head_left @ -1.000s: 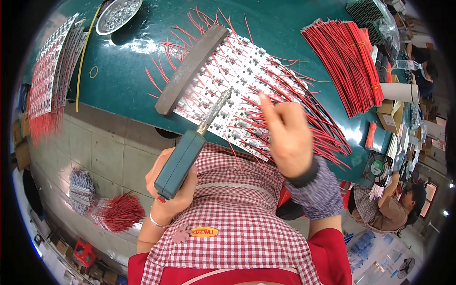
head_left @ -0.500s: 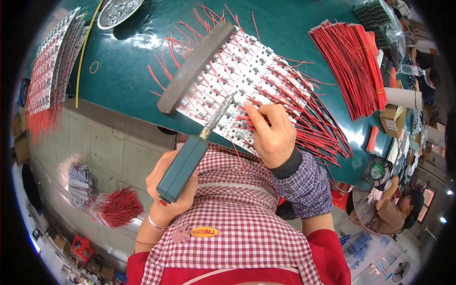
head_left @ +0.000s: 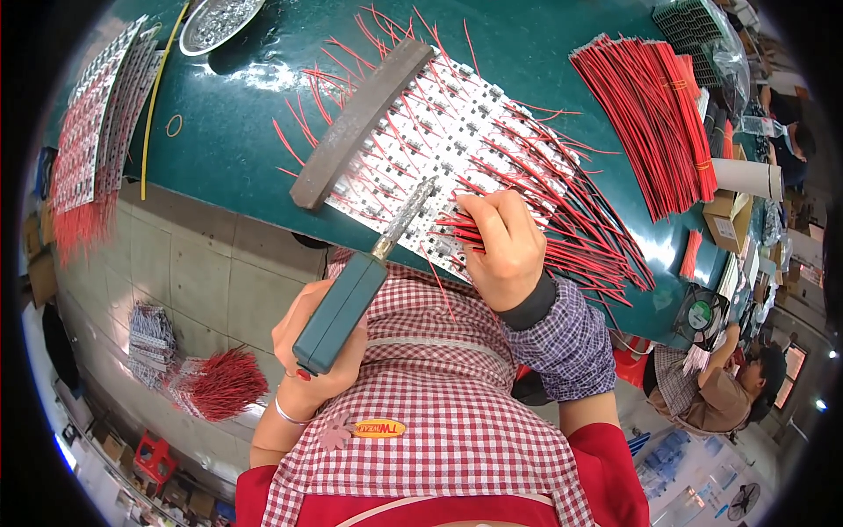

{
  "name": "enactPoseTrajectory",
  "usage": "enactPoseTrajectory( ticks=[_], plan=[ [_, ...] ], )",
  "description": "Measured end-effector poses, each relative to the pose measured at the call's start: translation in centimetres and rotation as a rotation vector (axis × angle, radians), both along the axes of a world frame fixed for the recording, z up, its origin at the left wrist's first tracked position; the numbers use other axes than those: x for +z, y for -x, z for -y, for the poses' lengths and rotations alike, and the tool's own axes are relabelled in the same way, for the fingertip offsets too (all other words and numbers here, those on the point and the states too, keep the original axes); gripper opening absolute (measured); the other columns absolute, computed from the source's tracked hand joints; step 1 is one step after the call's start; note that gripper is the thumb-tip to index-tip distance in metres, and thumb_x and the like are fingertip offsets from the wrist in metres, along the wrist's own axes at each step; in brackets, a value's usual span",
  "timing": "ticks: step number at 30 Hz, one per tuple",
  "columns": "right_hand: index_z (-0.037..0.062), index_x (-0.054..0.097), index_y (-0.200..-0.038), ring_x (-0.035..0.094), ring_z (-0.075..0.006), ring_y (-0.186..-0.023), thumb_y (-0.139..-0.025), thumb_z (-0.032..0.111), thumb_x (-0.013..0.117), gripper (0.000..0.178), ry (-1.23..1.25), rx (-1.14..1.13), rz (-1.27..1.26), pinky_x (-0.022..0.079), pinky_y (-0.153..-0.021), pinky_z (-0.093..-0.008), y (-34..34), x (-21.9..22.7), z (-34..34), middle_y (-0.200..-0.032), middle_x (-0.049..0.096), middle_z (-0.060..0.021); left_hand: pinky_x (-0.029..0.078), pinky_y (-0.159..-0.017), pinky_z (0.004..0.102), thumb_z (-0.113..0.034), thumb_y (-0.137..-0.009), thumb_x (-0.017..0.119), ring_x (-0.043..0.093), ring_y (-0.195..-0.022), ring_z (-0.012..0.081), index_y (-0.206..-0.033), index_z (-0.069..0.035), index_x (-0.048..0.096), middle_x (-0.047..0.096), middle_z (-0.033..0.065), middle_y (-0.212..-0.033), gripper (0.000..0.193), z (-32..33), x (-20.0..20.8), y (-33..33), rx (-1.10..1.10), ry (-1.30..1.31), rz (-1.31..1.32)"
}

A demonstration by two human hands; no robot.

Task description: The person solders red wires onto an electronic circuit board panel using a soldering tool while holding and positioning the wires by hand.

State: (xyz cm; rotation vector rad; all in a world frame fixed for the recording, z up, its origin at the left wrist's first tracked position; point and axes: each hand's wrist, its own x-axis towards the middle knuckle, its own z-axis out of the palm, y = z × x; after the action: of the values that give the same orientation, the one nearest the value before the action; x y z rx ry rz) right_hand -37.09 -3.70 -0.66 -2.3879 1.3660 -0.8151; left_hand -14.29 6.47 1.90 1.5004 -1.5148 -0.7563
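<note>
My left hand [head_left: 288, 338] is closed around the green handle of a soldering iron [head_left: 341, 312], whose tip rests at or just above a white sheet of small circuit boards [head_left: 452, 132]. Close to that tip, my right hand [head_left: 509, 255] is pinched on a thin red wire [head_left: 461, 200] at its end on the boards. More red and black wires [head_left: 584, 237] fan out from the sheet under and beyond this hand. A dark metal bar [head_left: 364, 127] lies across the sheet's left side, over other red wires.
A thick bundle of red wires [head_left: 645, 127] lies on the green table [head_left: 237, 132] at the right. Wired board sheets [head_left: 101, 123] hang over its left edge. A metal dish [head_left: 219, 25] stands at the far left. Another person [head_left: 716, 386] sits at the right.
The soldering iron has shifted slightly to the right. The fingers of my right hand have curled and turned a little near the wire's end. The sheet and metal bar look nearly unmoved.
</note>
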Motion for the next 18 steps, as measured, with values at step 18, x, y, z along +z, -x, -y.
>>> enactPoseTrajectory(
  ticks=[18],
  plan=[
    [0.001, 0.071, -0.1, 0.061, -0.0239, -0.077, -0.067, -0.01, 0.067, 0.035, 0.071, 0.009, 0.033, 0.053, -0.061, -0.0343, -0.58, -0.09, 0.28, -0.087, 0.058, -0.0084, 0.057, -0.072, 0.035, 0.009, -0.069, 0.069, 0.071, -0.082, 0.0322, -0.09, 0.008, 0.068, 0.069, 0.0187, -0.094, 0.021, 0.01, -0.14, -0.05, -0.023, 0.005, -0.005]
  ],
)
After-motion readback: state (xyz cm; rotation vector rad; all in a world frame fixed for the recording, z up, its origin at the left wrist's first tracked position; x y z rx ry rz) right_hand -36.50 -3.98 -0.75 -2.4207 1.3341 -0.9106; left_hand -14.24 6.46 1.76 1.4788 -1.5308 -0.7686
